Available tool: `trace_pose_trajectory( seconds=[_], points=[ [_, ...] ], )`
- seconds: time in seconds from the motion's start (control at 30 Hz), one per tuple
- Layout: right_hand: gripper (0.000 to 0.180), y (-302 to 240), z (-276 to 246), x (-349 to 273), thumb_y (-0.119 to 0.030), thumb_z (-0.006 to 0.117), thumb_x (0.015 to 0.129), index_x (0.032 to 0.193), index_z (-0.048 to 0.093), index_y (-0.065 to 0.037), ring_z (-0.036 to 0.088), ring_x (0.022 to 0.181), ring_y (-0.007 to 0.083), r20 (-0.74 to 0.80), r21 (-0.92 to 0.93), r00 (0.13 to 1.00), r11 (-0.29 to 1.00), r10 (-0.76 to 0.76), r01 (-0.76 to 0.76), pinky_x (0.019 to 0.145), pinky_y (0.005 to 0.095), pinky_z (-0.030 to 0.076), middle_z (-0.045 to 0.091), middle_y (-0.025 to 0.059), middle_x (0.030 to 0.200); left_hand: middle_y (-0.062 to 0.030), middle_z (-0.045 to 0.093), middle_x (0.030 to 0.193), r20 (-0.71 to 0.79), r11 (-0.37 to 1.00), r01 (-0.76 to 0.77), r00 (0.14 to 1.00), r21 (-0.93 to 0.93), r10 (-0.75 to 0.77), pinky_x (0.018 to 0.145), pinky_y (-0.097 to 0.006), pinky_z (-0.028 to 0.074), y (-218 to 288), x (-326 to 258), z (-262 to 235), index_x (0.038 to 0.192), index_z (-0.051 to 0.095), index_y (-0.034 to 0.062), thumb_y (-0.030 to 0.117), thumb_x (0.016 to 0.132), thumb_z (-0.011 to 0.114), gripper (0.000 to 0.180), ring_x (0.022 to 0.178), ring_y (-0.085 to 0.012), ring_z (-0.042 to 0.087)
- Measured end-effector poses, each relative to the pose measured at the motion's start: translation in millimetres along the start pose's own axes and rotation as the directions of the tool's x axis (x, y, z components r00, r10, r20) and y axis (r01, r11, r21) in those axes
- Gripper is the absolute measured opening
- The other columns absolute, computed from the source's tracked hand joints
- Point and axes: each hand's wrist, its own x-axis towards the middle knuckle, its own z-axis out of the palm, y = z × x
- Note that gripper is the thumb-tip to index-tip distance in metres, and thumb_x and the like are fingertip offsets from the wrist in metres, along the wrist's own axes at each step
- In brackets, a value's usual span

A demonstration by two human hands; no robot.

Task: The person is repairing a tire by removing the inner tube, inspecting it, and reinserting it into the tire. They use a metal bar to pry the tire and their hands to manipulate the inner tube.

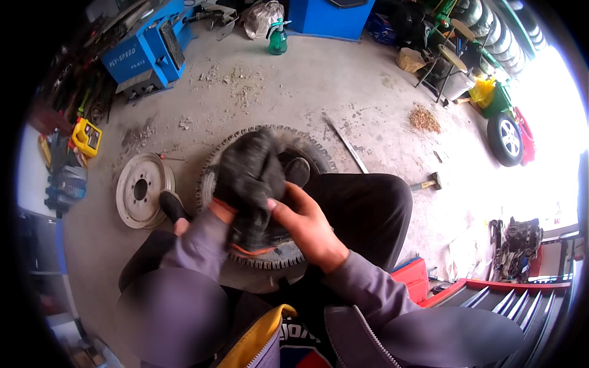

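Note:
My left hand [245, 162] wears a dark grey work glove with an orange cuff at the wrist. It is smeared by motion, and I cannot make out its fingers. Bare and closed, my right hand [310, 230] pinches a second dark work glove [253, 218] between thumb and fingers. That glove hangs beside the left wrist with its orange cuff down. Both hands are above a knobbly tire [300, 136] lying flat on the floor between my legs. The hands and gloves cover much of the tire's middle.
A bare steel wheel rim [130, 191] lies to the left by my foot. Beyond the tire are a pry bar [345, 144], a hammer [427, 183], a green spray bottle [277, 42] and a blue machine [142, 58]. A red tool cart [457, 288] stands at the lower right.

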Motion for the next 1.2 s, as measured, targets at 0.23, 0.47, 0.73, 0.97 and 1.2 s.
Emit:
trace_pose_trajectory(
  seconds=[0.23,0.47,0.73,0.97,1.2],
  points=[
    [0.035,-65.9,-30.8,-7.6,-0.031,0.053,0.100,0.115,0.060,0.000,0.067,0.085,0.0188,-0.009,0.639,0.972,0.749,0.235,-0.175,0.077,0.0299,0.055,0.069,0.0099,0.100,-0.0194,0.053,0.136,0.234,0.819,-0.308,0.947,0.485,0.218,0.105,-0.048,0.040,93.2,-15.0,22.2,0.132,0.054,0.0009,0.019,0.091,0.056,0.045,0.125,-0.0339,0.051],
    [0.041,-99.7,-79.8,-9.4,-0.037,0.050,0.102,0.102,0.065,0.002,0.065,0.072,0.0186,-0.485,0.221,0.874,0.964,-0.019,0.144,0.066,0.0302,0.053,0.068,0.0098,0.087,-0.0259,0.049,0.137,0.489,0.568,-0.470,0.862,0.675,0.133,0.109,-0.051,0.035,164.3,0.1,83.8,0.130,0.054,-0.0076,0.023,0.087,0.055,0.053,0.128,-0.0426,0.046],
    [0.038,-236.8,-340.8,-101.7,-0.038,0.056,0.095,0.109,0.063,-0.004,0.061,0.081,0.0208,-0.663,-0.595,0.239,0.693,-0.709,0.407,0.070,0.0347,0.050,0.062,0.0097,0.086,-0.0149,0.058,0.134,0.602,0.885,-0.460,0.727,0.070,0.330,0.109,-0.046,0.040,173.9,-42.4,65.8,0.131,0.058,0.0039,0.016,0.094,0.055,0.040,0.126,-0.0322,0.054],
    [0.048,-29.8,-355.7,-133.1,-0.029,0.066,0.084,0.125,0.058,-0.007,0.061,0.104,0.0306,-0.355,-0.932,0.729,0.157,-0.585,-0.328,0.088,0.0434,0.048,0.061,0.0187,0.112,-0.0170,0.060,0.127,0.122,0.675,0.716,0.664,0.179,-0.737,0.095,-0.032,0.048,13.5,-103.8,10.8,0.137,0.050,-0.0007,-0.002,0.088,0.056,0.050,0.110,-0.0249,0.062],
    [0.059,-30.2,-266.1,-151.5,-0.016,0.072,0.071,0.129,0.060,-0.011,0.040,0.136,0.0366,-0.214,-0.974,0.878,0.030,-0.429,-0.222,0.111,0.0477,0.036,0.049,0.0115,0.143,-0.0201,0.061,0.123,0.226,0.764,0.516,0.751,0.387,-0.621,0.092,-0.036,0.049,-1.9,-154.2,-17.4,0.137,0.050,0.0019,-0.001,0.085,0.058,0.053,0.106,-0.0316,0.064]
  ],
)
